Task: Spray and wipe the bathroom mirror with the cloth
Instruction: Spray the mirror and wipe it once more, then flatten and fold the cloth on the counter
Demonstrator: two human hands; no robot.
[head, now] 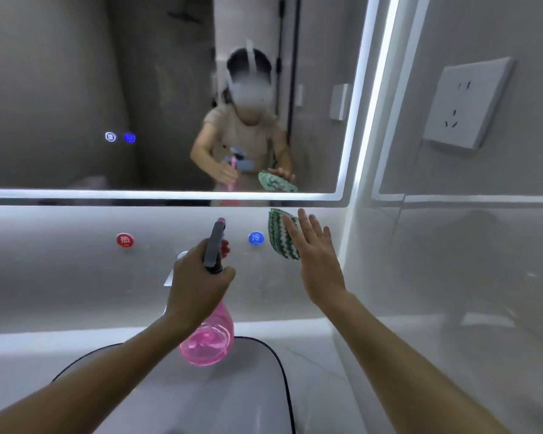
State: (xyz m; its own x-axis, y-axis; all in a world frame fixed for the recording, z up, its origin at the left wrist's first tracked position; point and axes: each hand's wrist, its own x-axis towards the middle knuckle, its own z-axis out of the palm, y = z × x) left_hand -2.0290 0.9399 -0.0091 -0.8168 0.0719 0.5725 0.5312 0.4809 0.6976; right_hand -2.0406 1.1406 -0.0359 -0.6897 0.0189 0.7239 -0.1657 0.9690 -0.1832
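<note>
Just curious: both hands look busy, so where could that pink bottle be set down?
Bare counter lies right of the basin, up to the side wall, and a strip lies left of the basin. It is crowded at the middle: the left hand grips the bottle over the basin, and the right hand presses the cloth to the wall under the mirror.

Home bathroom. Evidence: LED-edged wall mirror (pixel 138 89) with lit touch icons (pixel 119 137), directly above both grips. Red hot tap marker (pixel 125 240) left of the left hand's (pixel 198 283) grip, blue cold tap marker (pixel 255 238) between the two grips, both on the glossy backsplash. Basin (pixel 201 402) with dark rim set in a white marble-look counter (pixel 320 371) below the grips. Wall socket (pixel 466 103) up and right of the right hand (pixel 317 261). Grey tiled walls, shower fittings reflected in the mirror.
</note>
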